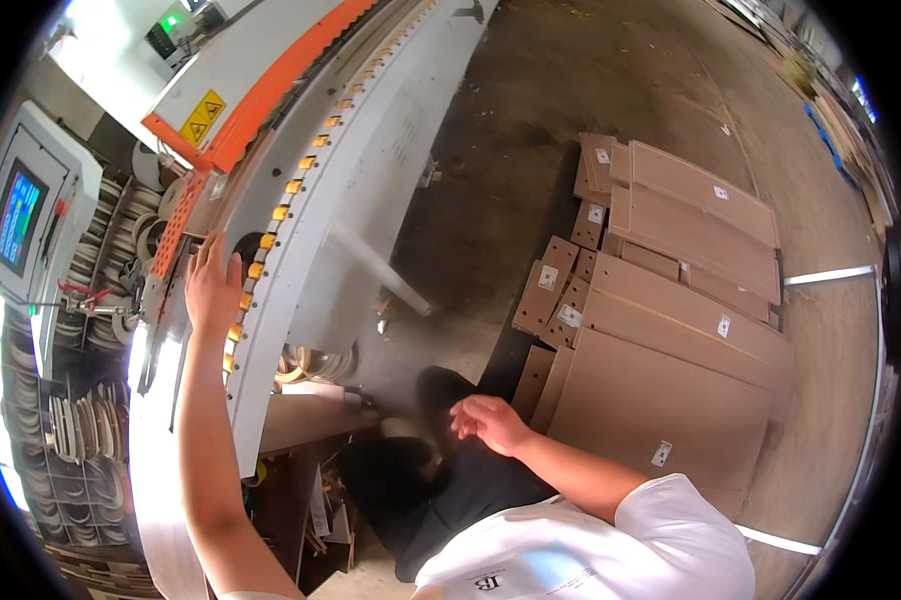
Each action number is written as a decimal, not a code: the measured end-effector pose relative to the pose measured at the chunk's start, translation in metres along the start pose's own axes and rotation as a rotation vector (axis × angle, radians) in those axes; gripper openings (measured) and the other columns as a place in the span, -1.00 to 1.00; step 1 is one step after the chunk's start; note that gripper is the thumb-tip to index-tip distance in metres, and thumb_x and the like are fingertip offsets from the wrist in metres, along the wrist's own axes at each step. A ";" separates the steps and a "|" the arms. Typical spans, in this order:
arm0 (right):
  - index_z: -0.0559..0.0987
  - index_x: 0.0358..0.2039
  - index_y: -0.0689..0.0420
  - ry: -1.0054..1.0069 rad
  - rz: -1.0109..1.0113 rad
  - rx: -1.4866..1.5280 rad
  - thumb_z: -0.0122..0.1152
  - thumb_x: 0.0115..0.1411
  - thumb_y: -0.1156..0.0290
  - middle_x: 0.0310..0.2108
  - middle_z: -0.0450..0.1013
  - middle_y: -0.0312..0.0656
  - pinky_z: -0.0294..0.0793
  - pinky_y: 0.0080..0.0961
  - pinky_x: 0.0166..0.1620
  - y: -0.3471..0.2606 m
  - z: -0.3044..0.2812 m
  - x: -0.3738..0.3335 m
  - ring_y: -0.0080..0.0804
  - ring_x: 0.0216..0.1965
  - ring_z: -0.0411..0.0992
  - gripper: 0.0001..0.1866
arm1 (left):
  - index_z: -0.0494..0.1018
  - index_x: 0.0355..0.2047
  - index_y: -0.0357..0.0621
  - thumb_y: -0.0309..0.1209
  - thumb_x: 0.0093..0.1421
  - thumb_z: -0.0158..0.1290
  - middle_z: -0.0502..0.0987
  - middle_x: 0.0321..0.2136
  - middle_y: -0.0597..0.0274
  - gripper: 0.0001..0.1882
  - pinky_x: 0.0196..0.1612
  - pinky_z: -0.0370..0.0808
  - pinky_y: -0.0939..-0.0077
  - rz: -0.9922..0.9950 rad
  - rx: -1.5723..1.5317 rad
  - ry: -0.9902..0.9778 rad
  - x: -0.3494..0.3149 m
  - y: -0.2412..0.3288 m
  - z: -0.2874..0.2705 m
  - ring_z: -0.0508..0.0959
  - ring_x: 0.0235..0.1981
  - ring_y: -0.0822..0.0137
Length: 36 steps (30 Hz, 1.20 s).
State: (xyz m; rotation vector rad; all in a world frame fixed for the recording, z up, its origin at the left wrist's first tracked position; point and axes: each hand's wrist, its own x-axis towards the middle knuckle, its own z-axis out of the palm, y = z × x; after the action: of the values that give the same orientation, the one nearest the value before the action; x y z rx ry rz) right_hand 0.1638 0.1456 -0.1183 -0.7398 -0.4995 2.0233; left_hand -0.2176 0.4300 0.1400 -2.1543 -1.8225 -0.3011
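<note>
My left hand [213, 287] lies at the near end of a long white and orange machine, which looks like an edge bander [360, 250]. Its fingers are stretched out over the feed bed, beside a row of yellow rollers [278, 213]; no held item shows there. Whether the fingertips press on the bed, I cannot tell. In front of my body hangs my right hand [492, 422], fingers loosely bent and slightly apart, with nothing seen in it. The nearest things to it are my dark-clothed legs and a stack of brown panels [670, 385] bearing small white labels.
A control screen [18, 215] stands at the far left, near racks of coiled edging strips [90, 430]. An orange guard [260, 110] runs along the machine. More boards [850, 150] lean at the far right. White lines [830, 275] mark the floor beyond the panel stacks.
</note>
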 end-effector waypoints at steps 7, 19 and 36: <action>0.68 -0.15 0.14 0.525 -0.076 -0.596 0.23 0.41 0.17 -0.32 0.64 -0.29 0.54 -0.53 -0.21 0.002 -0.100 0.075 -0.52 -0.35 0.56 -0.72 | 0.28 0.41 -0.09 -0.35 0.32 0.16 0.31 0.44 0.08 -0.33 0.33 0.43 0.14 0.192 -0.152 -0.107 -0.060 0.049 -0.028 0.43 0.35 -0.03; 0.68 -0.05 0.07 0.546 -0.107 -1.275 0.33 0.30 0.15 -0.23 0.69 -0.17 0.61 -0.40 -0.08 -0.014 -0.101 0.057 -0.30 -0.20 0.67 -0.67 | 0.29 0.41 -0.07 -0.45 0.21 0.23 0.35 0.41 0.15 -0.26 0.29 0.47 0.15 0.138 -0.239 -0.095 -0.059 0.049 -0.026 0.45 0.33 0.00; 0.47 0.33 0.12 0.957 0.272 -2.028 0.31 0.12 -0.38 0.31 0.42 -0.08 0.38 -0.19 0.35 -0.136 -0.196 -0.099 -0.09 0.35 0.35 -0.02 | 0.27 0.43 -0.02 -0.40 0.20 0.24 0.33 0.43 0.21 -0.22 0.26 0.50 0.17 0.130 -0.212 -0.091 -0.065 0.051 -0.026 0.49 0.29 0.01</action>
State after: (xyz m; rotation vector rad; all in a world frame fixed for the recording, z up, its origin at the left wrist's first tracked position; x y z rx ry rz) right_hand 0.4202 0.1433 -0.1510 -2.7077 -1.7864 0.3918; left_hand -0.1782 0.3528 0.1370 -2.4558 -1.7564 -0.3873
